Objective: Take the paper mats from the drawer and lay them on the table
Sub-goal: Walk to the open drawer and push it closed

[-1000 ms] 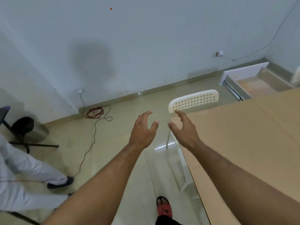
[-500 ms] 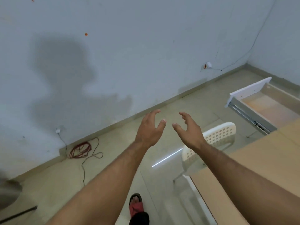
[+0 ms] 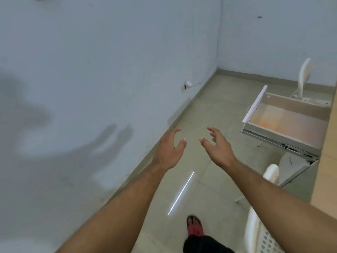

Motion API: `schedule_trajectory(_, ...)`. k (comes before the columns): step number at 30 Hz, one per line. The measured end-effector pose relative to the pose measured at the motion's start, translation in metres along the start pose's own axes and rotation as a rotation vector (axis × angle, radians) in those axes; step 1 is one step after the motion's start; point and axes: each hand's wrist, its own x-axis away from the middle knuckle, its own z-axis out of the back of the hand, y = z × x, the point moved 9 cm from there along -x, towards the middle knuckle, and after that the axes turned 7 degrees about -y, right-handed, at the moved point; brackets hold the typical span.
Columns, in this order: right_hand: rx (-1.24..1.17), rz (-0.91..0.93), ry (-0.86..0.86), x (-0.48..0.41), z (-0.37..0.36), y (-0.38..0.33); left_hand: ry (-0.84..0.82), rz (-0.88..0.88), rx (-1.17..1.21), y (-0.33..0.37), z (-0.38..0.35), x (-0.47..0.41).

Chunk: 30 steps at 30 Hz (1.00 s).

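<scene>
The drawer (image 3: 253, 110) stands pulled out from under the wooden table (image 3: 326, 172) at the right, with a white front and metal rails. A pale orange sheet, perhaps the paper mats (image 3: 284, 123), lies flat on its bottom. My left hand (image 3: 168, 149) and my right hand (image 3: 218, 147) are held out in front of me over the floor, fingers spread and curled, holding nothing. Both hands are to the left of the drawer and apart from it.
A white perforated chair (image 3: 260, 232) stands close at the lower right by the table edge. Another white chair (image 3: 303, 75) stands beyond the drawer. The wall runs along the left, with a cable socket (image 3: 187, 84) low on it. My foot in a red sandal (image 3: 194, 228) is on the tiled floor.
The view has swung right and moved along the wall toward the drawer, which now looks larger and nearer. Both hands stay open and held forward. The red cable coil has left the view.
</scene>
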Motion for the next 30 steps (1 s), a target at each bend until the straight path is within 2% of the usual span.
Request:
schedule_trajectory(8, -0.13, -0.161, 0.141, -0.169, 0.04, 0.028, -0.183, -0.039, -0.026, 0.001, -0.034, -0.212)
schedule_trajectory(13, -0.219, -0.284, 0.272, -0.235, 0.095, 0.042, -0.311, -0.099, -0.009, 0.041, -0.074, -0.326)
schedule_trajectory(19, -0.33, -0.411, 0.433, -0.3, 0.155, 0.073, -0.538, -0.196, 0.055, 0.107, -0.164, -0.43)
schedule_trajectory(22, -0.388, -0.49, 0.542, -0.335, 0.181, 0.103, -0.731, -0.214, 0.066, 0.131, -0.228, -0.479)
schedule_trajectory(25, -0.421, -0.545, 0.536, -0.356, 0.19, 0.119, -0.816, -0.167, 0.108, 0.143, -0.264, -0.509)
schedule_trajectory(30, -0.64, -0.747, 0.771, -0.402, 0.222, 0.163, -1.113, -0.026, 0.091, 0.158, -0.352, -0.58)
